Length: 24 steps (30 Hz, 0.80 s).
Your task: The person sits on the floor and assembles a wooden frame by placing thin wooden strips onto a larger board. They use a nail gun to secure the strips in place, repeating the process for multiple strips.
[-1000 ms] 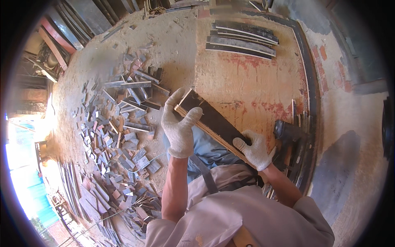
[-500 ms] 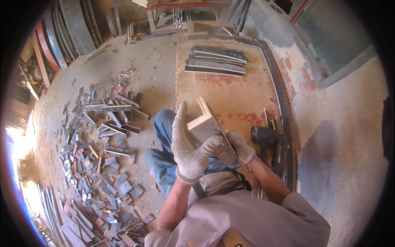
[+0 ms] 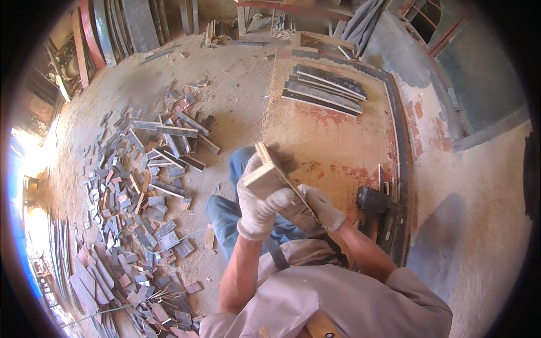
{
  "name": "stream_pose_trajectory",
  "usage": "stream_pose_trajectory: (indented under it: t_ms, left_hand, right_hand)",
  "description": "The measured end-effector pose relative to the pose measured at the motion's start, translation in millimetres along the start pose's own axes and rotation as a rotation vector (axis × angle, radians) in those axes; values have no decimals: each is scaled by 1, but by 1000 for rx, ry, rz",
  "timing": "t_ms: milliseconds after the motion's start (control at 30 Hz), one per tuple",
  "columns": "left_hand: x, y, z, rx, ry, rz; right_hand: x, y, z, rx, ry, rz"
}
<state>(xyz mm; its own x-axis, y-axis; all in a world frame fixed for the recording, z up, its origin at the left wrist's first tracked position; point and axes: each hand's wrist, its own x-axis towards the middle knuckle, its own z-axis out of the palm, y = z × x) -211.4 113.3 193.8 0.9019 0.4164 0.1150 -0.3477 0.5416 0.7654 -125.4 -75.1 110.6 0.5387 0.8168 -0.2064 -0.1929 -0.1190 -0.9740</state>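
Observation:
In front of my lap I hold a piece joined from plywood boards (image 3: 273,183), with a dark face and pale cut edges that meet in an L at its far end. My left hand (image 3: 255,213), in a light knitted glove, is closed round the left side, its thumb lying across the dark face. On the opposite side my right hand (image 3: 325,209), gloved likewise, grips the near part of the long board; its fingers are partly hidden behind it. A black nail gun (image 3: 373,199) lies to the right of my right hand.
Left of my legs spreads a big heap of wood offcuts (image 3: 152,214). Ahead, dark-faced plywood strips (image 3: 324,90) lie on a reddish worn board (image 3: 315,129) edged with dark strips. A wall (image 3: 445,169) runs along the right; tall boards (image 3: 135,28) lean at the far left.
My left hand, earlier spread with fingers pointing up beside the piece, has closed round it. The view has shifted, so the surroundings sit farther right.

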Motion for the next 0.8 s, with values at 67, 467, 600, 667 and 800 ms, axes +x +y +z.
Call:
stream_pose_trajectory:
  t_ms: [67, 467, 600, 667, 800]
  left_hand:
    - [3, 6, -5, -182, 117, -49]
    - [26, -22, -46, -114, 324, 15]
    - [31, -29, -60, -168, 352, 22]
    - [32, -31, -62, -202, 356, 14]
    - [36, -42, -75, -420, 229, 36]
  right_hand:
    - [-8, -4, 6, -257, 39, -187]
    - [-28, -32, 62, -1115, 432, -381]
    - [-30, -27, 66, -1016, 384, -450]
    - [-31, -32, 67, -964, 377, -447]
    - [-33, -33, 70, -990, 371, -518]
